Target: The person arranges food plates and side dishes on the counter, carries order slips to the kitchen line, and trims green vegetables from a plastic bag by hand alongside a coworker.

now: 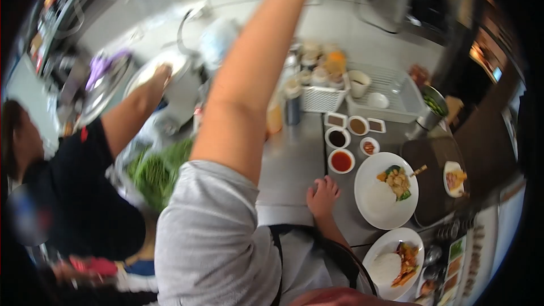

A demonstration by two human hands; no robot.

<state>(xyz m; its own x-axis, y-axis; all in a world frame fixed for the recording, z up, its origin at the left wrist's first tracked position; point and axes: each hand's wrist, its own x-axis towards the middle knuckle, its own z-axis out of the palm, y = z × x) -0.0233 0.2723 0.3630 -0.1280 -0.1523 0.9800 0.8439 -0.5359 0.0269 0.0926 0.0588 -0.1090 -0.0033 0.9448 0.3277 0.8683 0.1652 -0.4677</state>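
My left arm in a grey sleeve stretches upward past the top edge; its hand is out of view. Against the steel counter [292,161] rests my right hand [323,195], fingers apart, holding nothing visible. Close by are small bowls of dark sauce [337,137] and red sauce [341,161], plus a brown-filled cup [358,125]. Right of that hand lies a white plate [368,195] with rice and a stir-fried dish with greens. Nearer my body is a second white plate [371,255] with rice and a reddish stir-fry.
On the left a co-worker in a black shirt [85,192] reaches to a large round cooker [184,93]. Leafy greens [156,173] lie between us. Bottles [293,102], a white basket [324,99], a plastic tray [391,107] and a brown tray [430,156] stand about the counter.
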